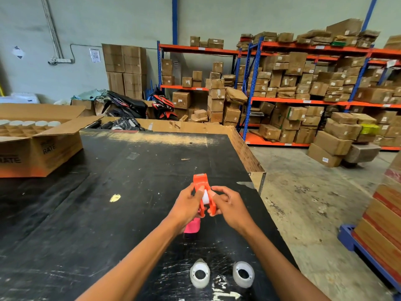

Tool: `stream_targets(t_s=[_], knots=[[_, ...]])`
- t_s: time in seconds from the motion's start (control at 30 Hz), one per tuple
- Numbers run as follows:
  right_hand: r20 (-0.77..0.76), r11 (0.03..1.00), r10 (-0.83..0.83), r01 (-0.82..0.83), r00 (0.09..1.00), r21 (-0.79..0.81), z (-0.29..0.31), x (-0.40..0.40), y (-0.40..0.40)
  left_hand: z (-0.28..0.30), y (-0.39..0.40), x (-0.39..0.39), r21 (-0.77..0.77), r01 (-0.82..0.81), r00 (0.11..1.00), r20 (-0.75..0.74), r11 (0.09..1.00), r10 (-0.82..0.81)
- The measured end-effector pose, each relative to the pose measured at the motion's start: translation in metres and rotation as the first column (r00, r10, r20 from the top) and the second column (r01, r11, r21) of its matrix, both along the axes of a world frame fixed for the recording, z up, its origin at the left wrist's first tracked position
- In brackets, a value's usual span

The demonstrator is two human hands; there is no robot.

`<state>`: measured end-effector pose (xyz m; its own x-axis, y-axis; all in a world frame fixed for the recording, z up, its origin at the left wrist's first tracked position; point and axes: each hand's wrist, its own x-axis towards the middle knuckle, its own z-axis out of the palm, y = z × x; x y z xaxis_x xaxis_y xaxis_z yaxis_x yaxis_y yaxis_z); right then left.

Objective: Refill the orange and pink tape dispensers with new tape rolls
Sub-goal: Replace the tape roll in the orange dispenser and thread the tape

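**Ana:** Orange dispenser (203, 193) first, then. Where does it sit?

**Ben:** Off the counter (86, 213), lifted between both hands toward the right edge, roughly midway along it. Going from the left: an open carton (41, 148) with a cardboard grid inside sits at the far left corner, probably the stock the rolls came from, though that is a guess.

**Ana:** And the hands?

**Ben:** The left hand (187, 206) is clenched round the dispenser's left side, thumb over the top, likely to steady the body. The right hand (227, 206) pinches the right side plate, fingertips by a white roll (205, 197) already showing between the orange plates. Holding it raised probably lets the person see the hub while seating the roll.

**Ana:** So the orange one is nearly loaded?

**Ben:** It looks that way; whether the roll is fully home cannot be told. The pink dispenser (192, 227) stands on the counter just below the left wrist, mostly hidden, seemingly waiting its turn.

**Ana:** Spare rolls?

**Ben:** Two white rolls lie side by side near the close edge, one on the left (199, 273), one on the right (243, 273), within easy reach for the next refill.
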<state>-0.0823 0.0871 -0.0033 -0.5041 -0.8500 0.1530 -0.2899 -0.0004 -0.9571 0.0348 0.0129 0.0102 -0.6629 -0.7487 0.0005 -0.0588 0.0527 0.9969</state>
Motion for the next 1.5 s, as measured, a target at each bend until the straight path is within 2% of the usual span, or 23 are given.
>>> stream_targets(t_s=[0.07, 0.5, 0.6, 0.7, 0.8, 0.9, 1.0, 1.1, 1.17, 1.2, 1.23, 1.3, 1.37, 1.5], knots=[[0.056, 1.0, 0.019, -0.018, 0.998, -0.017, -0.001, 0.001, -0.001, -0.002, 0.0, 0.002, -0.011, 0.0, 1.0, 0.001, 1.0, 0.0], [-0.066, 0.997, -0.06, 0.056, 0.996, -0.054, -0.011, 0.014, -0.007, -0.011, -0.005, 0.002, -0.067, -0.081, 0.997, 0.004, 0.995, 0.081], [-0.032, 0.986, -0.162, 0.161, 0.986, -0.037, -0.008, 0.004, -0.005, -0.013, -0.011, 0.008, -0.047, -0.138, 0.99, 0.0, 0.989, 0.138], [-0.216, 0.965, -0.229, 0.25, 0.949, 0.077, -0.009, -0.023, 0.006, -0.009, -0.023, 0.022, 0.058, -0.168, 0.985, -0.032, 0.984, 0.17], [-0.537, 0.876, -0.101, 0.33, 0.838, 0.351, -0.027, -0.035, 0.01, -0.002, -0.023, 0.026, 0.114, -0.077, 0.995, -0.055, 0.99, 0.084], [-0.667, 0.779, -0.017, 0.428, 0.745, 0.459, -0.04, -0.032, 0.008, -0.001, -0.012, 0.019, 0.148, -0.034, 0.997, -0.068, 0.988, 0.044], [-0.641, 0.761, -0.02, 0.428, 0.767, 0.487, -0.04, -0.029, 0.01, -0.005, -0.002, 0.017, 0.22, -0.015, 0.998, -0.058, 0.975, 0.029], [-0.587, 0.849, -0.128, 0.394, 0.799, 0.352, -0.025, -0.027, 0.02, -0.01, 0.005, 0.015, 0.274, 0.007, 0.999, -0.045, 0.962, 0.006], [-0.306, 0.961, -0.139, 0.203, 0.942, 0.189, -0.006, -0.021, 0.032, -0.012, 0.011, 0.011, 0.284, 0.029, 0.999, -0.037, 0.958, -0.019], [-0.147, 0.986, -0.052, 0.074, 0.988, 0.147, 0.004, -0.016, 0.038, -0.013, 0.014, 0.008, 0.281, 0.044, 0.999, -0.034, 0.959, -0.036], [-0.057, 0.988, 0.057, -0.049, 0.997, 0.146, 0.01, -0.011, 0.044, -0.014, 0.019, 0.005, 0.279, 0.065, 0.998, -0.032, 0.958, -0.058], [-0.069, 0.971, 0.174, -0.16, 0.982, 0.18, 0.01, -0.008, 0.056, -0.014, 0.029, -0.002, 0.287, 0.111, 0.994, -0.034, 0.952, -0.106], [-0.091, 0.981, 0.14, -0.126, 0.986, 0.15, 0.008, -0.01, 0.065, -0.013, 0.036, -0.008, 0.299, 0.166, 0.986, -0.04, 0.94, -0.162], [0.001, 0.994, 0.05, -0.05, 0.999, 0.094, 0.009, -0.021, 0.09, -0.015, 0.05, -0.02, 0.351, 0.263, 0.965, -0.071, 0.899, -0.254]])
